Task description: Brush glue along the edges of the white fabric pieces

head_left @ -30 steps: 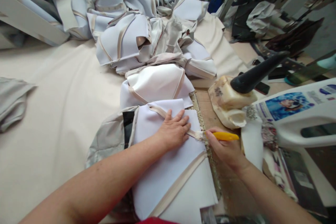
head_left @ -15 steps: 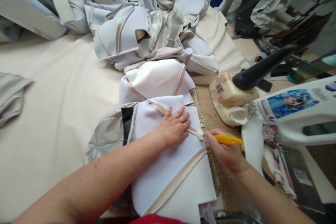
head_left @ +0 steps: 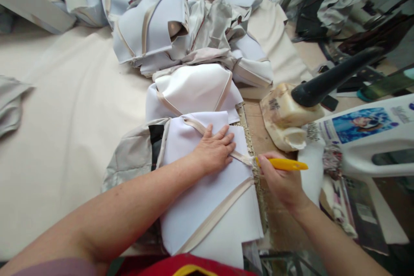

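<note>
My left hand [head_left: 215,150] lies flat with fingers spread on a white sewn panel [head_left: 194,189], across a beige strip [head_left: 239,157] that runs to the panel's right edge. My right hand [head_left: 284,181] pinches a brush with a yellow handle [head_left: 287,164]. Its pale bristle end meets the tip of that strip at the edge. A second beige strip [head_left: 216,215] crosses the panel lower down. Grey fabric [head_left: 132,155] with a black patch spreads out from the panel's left side.
More white pieces with beige strips [head_left: 152,26] are heaped at the back. A cut-open plastic container [head_left: 281,116] with a black handle-like object stands on the right. Beside it lies a white jug [head_left: 362,151] with a blue label. Grey cloth [head_left: 13,103] rests at far left.
The brush and my right hand have shifted slightly right along the panel's edge. My left hand keeps its place on the panel. The whole view has tilted a little.
</note>
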Demonstrator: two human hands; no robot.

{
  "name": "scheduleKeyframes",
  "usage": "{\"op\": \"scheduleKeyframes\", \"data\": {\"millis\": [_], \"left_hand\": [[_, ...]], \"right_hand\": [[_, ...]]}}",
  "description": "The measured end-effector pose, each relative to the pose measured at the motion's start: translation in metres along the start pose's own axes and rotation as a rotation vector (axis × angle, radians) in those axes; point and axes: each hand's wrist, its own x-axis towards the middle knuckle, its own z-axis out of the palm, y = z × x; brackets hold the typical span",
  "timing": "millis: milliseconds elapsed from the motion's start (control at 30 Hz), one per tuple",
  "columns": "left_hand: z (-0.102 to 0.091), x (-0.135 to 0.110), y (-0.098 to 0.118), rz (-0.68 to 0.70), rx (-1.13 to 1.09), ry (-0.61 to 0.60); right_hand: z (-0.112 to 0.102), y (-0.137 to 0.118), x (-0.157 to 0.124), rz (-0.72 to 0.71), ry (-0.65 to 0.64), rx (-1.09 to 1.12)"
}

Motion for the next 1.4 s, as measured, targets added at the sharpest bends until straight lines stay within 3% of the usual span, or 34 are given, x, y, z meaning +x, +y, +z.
{"op": "scheduleKeyframes", "data": {"millis": [100, 200, 367, 633, 833, 1033, 1100, 1267, 1400], "left_hand": [[-0.001, 0.0, 0.0, 0.003, 0.004, -0.001], [-0.002, 0.0, 0.001, -0.002, 0.011, -0.008], [-0.002, 0.0, 0.002, 0.001, 0.033, 0.012], [-0.002, 0.0, 0.003, -0.004, 0.039, -0.003], [0.001, 0.001, 0.002, -0.003, 0.046, 0.007], [0.001, 0.001, 0.002, -0.01, 0.048, 0.006], [0.001, 0.001, 0.003, -0.009, 0.051, 0.01], [0.001, 0.0, 0.005, -0.022, 0.062, 0.011], [0.002, 0.001, 0.003, -0.025, 0.064, 0.011]], "right_hand": [[-0.009, -0.002, -0.016, -0.088, -0.017, -0.036], [-0.011, 0.007, -0.012, -0.167, -0.032, -0.104], [-0.01, 0.014, -0.008, -0.087, 0.065, -0.095], [-0.018, 0.001, -0.05, -0.023, -0.094, -0.041], [-0.009, 0.011, -0.031, 0.069, 0.067, 0.07], [-0.014, 0.004, -0.057, 0.042, -0.072, 0.05], [-0.013, 0.003, -0.053, 0.013, -0.068, 0.064], [-0.002, 0.013, -0.028, 0.03, 0.088, 0.108], [-0.012, 0.012, -0.069, 0.082, 0.01, 0.058]]}}
